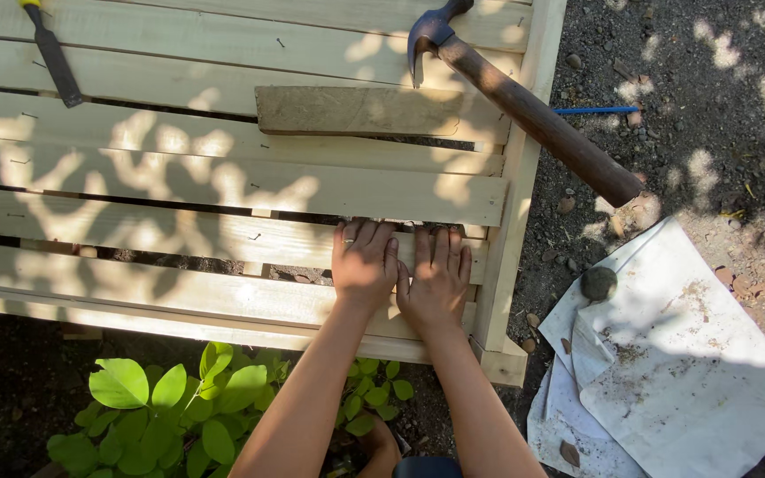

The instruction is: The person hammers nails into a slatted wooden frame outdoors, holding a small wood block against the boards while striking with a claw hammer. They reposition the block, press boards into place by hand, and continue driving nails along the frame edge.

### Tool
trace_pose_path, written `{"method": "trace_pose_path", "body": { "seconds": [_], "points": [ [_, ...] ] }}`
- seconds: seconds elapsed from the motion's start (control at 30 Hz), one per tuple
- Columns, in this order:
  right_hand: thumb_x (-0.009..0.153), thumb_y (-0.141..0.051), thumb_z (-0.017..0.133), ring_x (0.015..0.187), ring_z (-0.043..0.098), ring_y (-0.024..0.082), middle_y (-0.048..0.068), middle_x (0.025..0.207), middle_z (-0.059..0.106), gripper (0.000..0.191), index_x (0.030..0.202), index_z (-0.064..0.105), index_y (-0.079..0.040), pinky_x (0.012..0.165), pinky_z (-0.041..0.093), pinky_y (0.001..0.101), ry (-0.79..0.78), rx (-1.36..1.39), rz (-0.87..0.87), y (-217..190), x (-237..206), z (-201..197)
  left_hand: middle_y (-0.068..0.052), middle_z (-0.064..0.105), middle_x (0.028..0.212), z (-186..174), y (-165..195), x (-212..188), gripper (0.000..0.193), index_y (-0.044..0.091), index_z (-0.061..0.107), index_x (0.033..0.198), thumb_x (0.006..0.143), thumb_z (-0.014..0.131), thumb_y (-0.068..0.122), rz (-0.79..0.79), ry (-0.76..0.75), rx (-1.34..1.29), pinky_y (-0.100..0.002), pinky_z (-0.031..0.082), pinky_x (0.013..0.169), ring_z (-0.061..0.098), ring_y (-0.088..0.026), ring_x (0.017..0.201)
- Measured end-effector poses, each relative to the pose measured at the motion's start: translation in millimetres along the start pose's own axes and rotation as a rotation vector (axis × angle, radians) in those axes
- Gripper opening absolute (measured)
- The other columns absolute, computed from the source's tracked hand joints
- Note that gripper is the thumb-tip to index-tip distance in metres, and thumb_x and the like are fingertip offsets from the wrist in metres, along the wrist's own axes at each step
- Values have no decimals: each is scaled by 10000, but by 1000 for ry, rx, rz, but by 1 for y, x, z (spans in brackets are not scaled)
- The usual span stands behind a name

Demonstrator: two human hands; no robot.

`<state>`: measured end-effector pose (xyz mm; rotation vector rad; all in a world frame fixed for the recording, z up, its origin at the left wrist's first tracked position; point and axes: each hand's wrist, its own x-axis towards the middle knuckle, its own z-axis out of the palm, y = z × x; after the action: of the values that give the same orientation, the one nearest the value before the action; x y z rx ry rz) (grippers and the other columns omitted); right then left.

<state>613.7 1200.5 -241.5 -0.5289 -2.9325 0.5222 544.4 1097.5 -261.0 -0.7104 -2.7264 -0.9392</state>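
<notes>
My left hand (364,262) and my right hand (436,279) lie flat, side by side, on a pale wooden slat (179,241) of a slatted panel. Their fingers point away from me, with the fingertips at the gap above that slat. Neither hand holds anything. A claw hammer (524,104) with a brown wooden handle rests across the panel's upper right corner, its head on the slats. A short darker board (356,111) lies loose on the slats above my hands.
A chisel (53,55) with a dark blade lies at the top left. White dirty sheets (683,354) with a small round lump (598,283) lie on the soil at right. A blue pencil (595,111) lies beyond the hammer. Green leaves (170,407) grow below the panel.
</notes>
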Motion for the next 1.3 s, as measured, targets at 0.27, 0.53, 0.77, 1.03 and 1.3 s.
{"method": "trace_pose_path", "body": {
  "seconds": [0.27, 0.53, 0.77, 1.03, 1.3],
  "points": [
    [840, -328, 676, 1406, 378, 447, 261, 1451, 462, 664, 1419, 522, -41, 1159, 251, 617, -20, 12, 14, 11, -11, 11, -80, 679, 1087, 4, 0, -10, 224, 105, 704, 1122, 916, 651, 176, 10, -22, 50, -517, 366, 1110, 570, -333, 1155],
    [869, -339, 670, 1405, 383, 438, 255, 1453, 450, 649, 1423, 503, -45, 1157, 253, 620, -45, 37, 16, 14, -20, 9, -73, 671, 1072, 1, 2, -17, 202, 105, 693, 1104, 926, 630, 177, -18, -86, 41, -515, 358, 1114, 566, -345, 1162],
    [877, -330, 663, 1385, 402, 421, 239, 1414, 468, 630, 1418, 504, -49, 1137, 267, 623, -34, 8, 7, 10, -20, 2, -68, 658, 1111, 0, 6, -20, 234, 113, 682, 1130, 925, 622, 210, -25, -143, 120, -531, 356, 1120, 565, -328, 1146],
    [891, -249, 650, 1209, 545, 388, 180, 1220, 607, 410, 1233, 646, -23, 1099, 384, 537, 28, 122, -49, 10, -5, -9, -80, 640, 1062, 5, 6, -19, 221, 108, 671, 1078, 908, 622, 241, -44, -132, 141, -543, 360, 1109, 555, -337, 1127],
    [946, -269, 620, 849, 649, 330, 135, 825, 711, 204, 877, 686, -89, 819, 447, 473, 12, 30, -1, 7, 38, 5, -84, 644, 1077, 9, 1, -16, 221, 119, 671, 1075, 896, 630, 242, -18, -120, 150, -543, 364, 1094, 556, -334, 1130]
  ]
}}
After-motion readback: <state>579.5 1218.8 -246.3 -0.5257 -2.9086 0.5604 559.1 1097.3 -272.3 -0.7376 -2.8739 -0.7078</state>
